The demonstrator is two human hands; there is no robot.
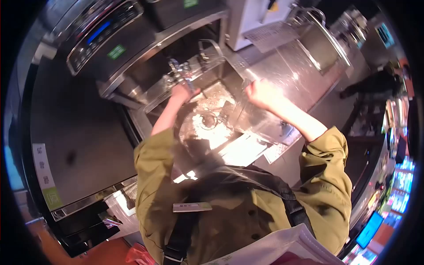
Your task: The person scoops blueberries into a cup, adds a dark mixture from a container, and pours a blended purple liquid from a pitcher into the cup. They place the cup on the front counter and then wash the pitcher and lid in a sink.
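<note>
My left hand (180, 93) is at the metal faucet (176, 70) at the back of the sink, its fingers closed around the lower part; motion blur softens the detail. Over the sink's right side, my right hand (264, 93) makes a fist at the upper rim of a clear plastic container (260, 119). The container looks tilted, and its see-through walls are hard to trace. Below and between both hands lies the steel sink (216, 79), with a round drain (208, 120) in its brightly lit, wet-looking bottom.
To the right runs a wet steel counter (287, 66) with a perforated metal sheet (271, 37). A large dark appliance top (79, 128) stands at left, below a control panel with a blue display (99, 33). Another person (375, 84) is at the far right.
</note>
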